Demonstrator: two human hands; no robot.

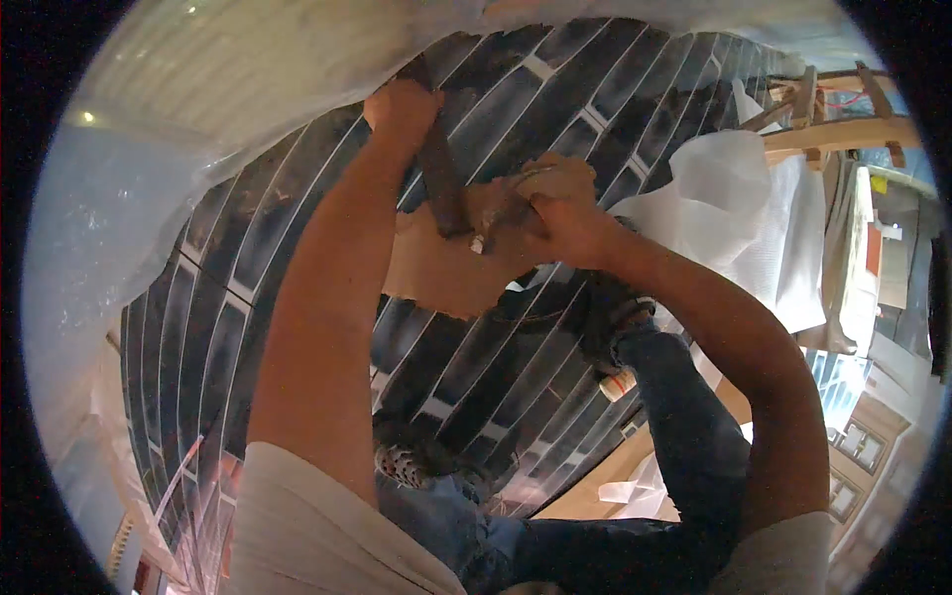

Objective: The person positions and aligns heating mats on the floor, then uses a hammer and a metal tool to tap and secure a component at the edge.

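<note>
My left hand (402, 107) is closed round the upper part of a long dark wooden strip (441, 183), which slants down from it. The strip's lower end rests over a torn piece of brown cardboard (441, 270). Over the cardboard's right side is my right hand (567, 210), its fingers curled round a slim dark tool (508, 206). A small whitish tip (478, 244) shows close to the strip's lower end. Shadow and my fingers hide the tool's exact kind.
Dark planks with pale lines (288, 213) cover the floor. Clear plastic sheeting (198, 129) hangs at the left and top. White foam wrap (729, 198) and a wooden frame (843, 134) stand at the right. A small pale cylinder (617, 385) lies beside my foot.
</note>
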